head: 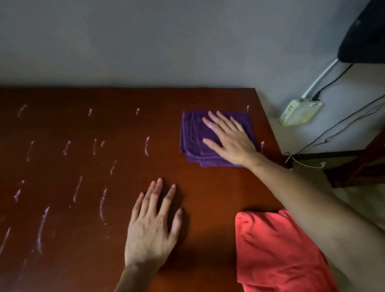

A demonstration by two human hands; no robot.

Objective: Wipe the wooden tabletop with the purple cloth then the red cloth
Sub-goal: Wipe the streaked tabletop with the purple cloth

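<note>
A folded purple cloth (193, 139) lies near the far right corner of the dark wooden tabletop (73, 125). My right hand (230, 138) lies flat on it, fingers straight and spread, pressing down. My left hand (153, 225) rests flat on the bare wood in the middle, fingers straight. A red cloth (279, 263) lies at the near right edge of the table, partly under my right forearm and hanging over the edge. Several pale streaks (42, 228) mark the left and middle of the tabletop.
A grey wall stands behind the table. Right of the table sit a white power strip (300, 113) with black cables, a dark wooden chair (375, 155) and a dark object (380, 34) at the top right.
</note>
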